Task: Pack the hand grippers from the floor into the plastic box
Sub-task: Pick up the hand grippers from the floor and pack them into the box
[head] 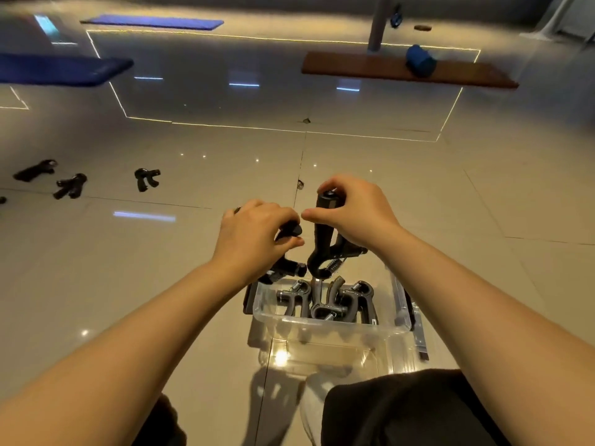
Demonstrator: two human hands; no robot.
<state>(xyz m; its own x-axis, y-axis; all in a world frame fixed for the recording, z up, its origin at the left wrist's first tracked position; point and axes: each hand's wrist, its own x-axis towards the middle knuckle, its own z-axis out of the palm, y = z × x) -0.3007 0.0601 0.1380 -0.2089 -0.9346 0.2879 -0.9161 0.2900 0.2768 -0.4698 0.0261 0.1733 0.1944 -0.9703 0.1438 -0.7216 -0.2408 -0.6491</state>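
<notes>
A clear plastic box (325,329) stands on the floor in front of me with several black hand grippers (325,300) inside. My left hand (254,233) grips one black hand gripper (286,265) just above the box's far left corner. My right hand (351,204) holds another black hand gripper (325,239) upright by its handle tops, spring end down over the box's far edge. Three more hand grippers lie on the floor at the far left: one (147,179), a second (70,185) and a third (35,170).
The box's lid (415,320) lies beside it on the right. My dark-clothed knees (405,410) are at the bottom. Far back lie blue mats (61,70), a brown board (409,70) with a blue roll (420,61), and a pole (380,24).
</notes>
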